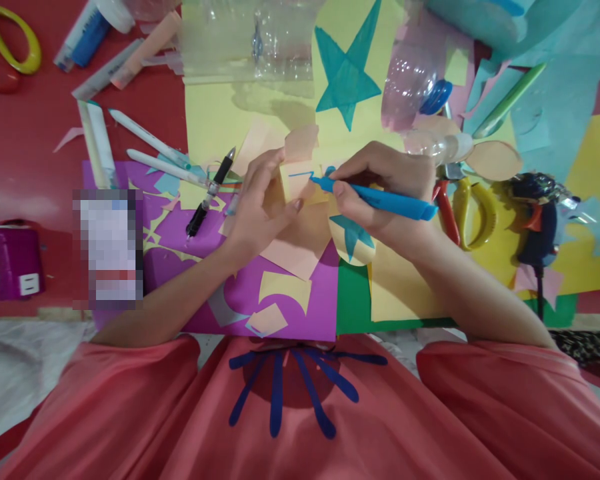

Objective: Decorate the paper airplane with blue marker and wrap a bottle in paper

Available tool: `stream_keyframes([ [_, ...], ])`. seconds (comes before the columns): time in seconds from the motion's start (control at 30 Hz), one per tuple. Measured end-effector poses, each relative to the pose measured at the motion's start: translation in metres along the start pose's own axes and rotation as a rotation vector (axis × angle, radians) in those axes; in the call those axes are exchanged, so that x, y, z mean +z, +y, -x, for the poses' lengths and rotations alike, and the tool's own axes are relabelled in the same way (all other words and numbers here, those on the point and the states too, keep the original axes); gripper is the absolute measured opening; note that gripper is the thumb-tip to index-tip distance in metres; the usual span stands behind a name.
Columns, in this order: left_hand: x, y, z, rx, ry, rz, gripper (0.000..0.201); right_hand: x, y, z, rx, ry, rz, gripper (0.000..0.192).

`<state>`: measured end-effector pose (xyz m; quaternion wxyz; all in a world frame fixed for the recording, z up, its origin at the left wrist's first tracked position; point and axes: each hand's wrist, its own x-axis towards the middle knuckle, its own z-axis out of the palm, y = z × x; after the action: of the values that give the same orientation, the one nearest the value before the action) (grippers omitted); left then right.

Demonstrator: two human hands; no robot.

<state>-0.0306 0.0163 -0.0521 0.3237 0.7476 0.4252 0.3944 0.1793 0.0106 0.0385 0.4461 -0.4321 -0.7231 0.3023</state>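
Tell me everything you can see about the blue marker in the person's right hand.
The blue marker is a bright blue pen with a smooth body that looks like plastic. It lies nearly level, its tip pointing left and its thicker back end sticking out to the right past the hand. The right hand grips it with thumb and fingers near the front. Its tip touches a small pale yellow paper, where a blue zigzag line is drawn. The left hand holds that paper down.

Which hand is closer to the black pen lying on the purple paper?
Left. The left hand rests just right of the black pen, pressing a peach paper piece; the right hand, holding a blue marker, is farther right.
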Motion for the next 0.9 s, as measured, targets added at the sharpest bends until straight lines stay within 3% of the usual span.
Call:
stream_keyframes([
  [0.13, -0.0002, 0.0014, -0.0009, -0.003, -0.001, -0.034, 0.060, 0.0007, 0.0017, -0.0003, -0.148, -0.042, 0.090, 0.011],
  [0.37, 0.0015, -0.0027, -0.0023, 0.023, 0.007, -0.017, 0.066, 0.0014, -0.0001, 0.0005, -0.264, -0.063, 0.155, 0.013],
  [0.73, -0.0001, -0.0061, -0.0037, 0.109, -0.014, 0.008, 0.074, 0.0035, 0.0029, 0.0059, -0.279, -0.159, 0.206, 0.008],
  [0.9, -0.0015, -0.0014, -0.0043, 0.072, -0.016, -0.037, 0.062, 0.0033, 0.0033, 0.0061, -0.268, -0.198, 0.221, 0.009],
])
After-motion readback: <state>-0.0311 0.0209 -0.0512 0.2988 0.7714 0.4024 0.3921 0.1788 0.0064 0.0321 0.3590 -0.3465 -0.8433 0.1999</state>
